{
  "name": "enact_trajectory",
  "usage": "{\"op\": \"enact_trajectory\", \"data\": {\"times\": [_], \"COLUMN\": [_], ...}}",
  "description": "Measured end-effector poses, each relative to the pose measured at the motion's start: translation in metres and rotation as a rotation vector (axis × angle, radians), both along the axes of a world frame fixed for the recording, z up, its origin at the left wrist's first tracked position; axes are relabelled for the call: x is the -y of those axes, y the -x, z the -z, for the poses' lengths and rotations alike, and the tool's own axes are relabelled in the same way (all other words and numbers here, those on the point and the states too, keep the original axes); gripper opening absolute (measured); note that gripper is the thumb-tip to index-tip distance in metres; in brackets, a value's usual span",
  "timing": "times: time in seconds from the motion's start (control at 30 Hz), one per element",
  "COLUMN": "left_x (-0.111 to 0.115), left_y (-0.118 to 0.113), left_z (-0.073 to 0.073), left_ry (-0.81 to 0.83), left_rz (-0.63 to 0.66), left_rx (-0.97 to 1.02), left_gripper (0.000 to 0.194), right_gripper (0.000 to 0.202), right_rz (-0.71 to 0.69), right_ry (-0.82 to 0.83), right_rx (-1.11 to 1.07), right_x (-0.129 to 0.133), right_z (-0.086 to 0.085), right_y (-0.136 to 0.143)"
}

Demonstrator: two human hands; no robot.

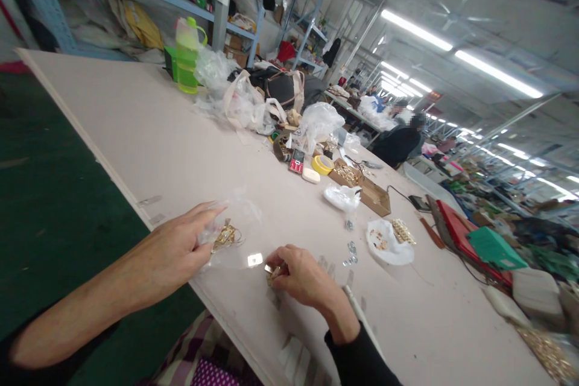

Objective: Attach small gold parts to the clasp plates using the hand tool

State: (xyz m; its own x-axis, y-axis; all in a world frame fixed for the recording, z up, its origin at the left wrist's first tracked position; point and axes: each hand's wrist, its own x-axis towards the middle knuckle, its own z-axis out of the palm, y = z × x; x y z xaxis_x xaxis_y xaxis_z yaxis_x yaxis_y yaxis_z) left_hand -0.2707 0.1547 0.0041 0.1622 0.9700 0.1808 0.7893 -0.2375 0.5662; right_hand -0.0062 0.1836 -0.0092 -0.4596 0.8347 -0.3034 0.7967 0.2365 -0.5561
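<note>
A clear plastic bag (pixel 244 210) with gold-coloured metal pieces (pixel 227 235) in it lies near the table's front edge. My left hand (pixel 174 247) is closed on the bag's left side, thumb and fingers pinching the film. To the right, my right hand (pixel 296 271) has its fingers curled round small gold-coloured metal pieces (pixel 271 274), low over the table. A small shiny white rectangle (pixel 254 260) lies between the two hands. Right of my right hand are small silver pieces (pixel 351 253) and a white plastic sheet (pixel 389 248) with small gold pieces on it.
On the table (pixel 149 132), a green bottle (pixel 187 57), plastic bags (pixel 316 123), yellow tape (pixel 322 164), a red phone (pixel 297 160) and a cardboard box (pixel 374 198) stand further back. A green box (pixel 496 248) is at the right. A person (pixel 398 142) in dark clothing sits beyond.
</note>
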Motion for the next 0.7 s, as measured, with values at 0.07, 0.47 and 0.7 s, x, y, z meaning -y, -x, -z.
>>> {"op": "enact_trajectory", "data": {"times": [0.07, 0.47, 0.7], "left_x": [-0.001, -0.002, 0.001], "left_y": [0.000, 0.001, -0.001], "left_z": [0.002, 0.008, 0.001], "left_ry": [-0.018, -0.032, 0.009], "left_rz": [0.001, 0.018, 0.013], "left_rx": [0.006, 0.034, 0.060], "left_gripper": [0.063, 0.062, 0.060], "right_gripper": [0.035, 0.023, 0.023], "right_rz": [0.012, 0.014, 0.023], "right_ry": [0.028, -0.007, 0.015], "right_rx": [0.026, 0.107, 0.073], "right_x": [-0.001, 0.001, 0.000], "right_z": [0.000, -0.009, -0.005], "right_y": [0.001, 0.010, 0.012]}}
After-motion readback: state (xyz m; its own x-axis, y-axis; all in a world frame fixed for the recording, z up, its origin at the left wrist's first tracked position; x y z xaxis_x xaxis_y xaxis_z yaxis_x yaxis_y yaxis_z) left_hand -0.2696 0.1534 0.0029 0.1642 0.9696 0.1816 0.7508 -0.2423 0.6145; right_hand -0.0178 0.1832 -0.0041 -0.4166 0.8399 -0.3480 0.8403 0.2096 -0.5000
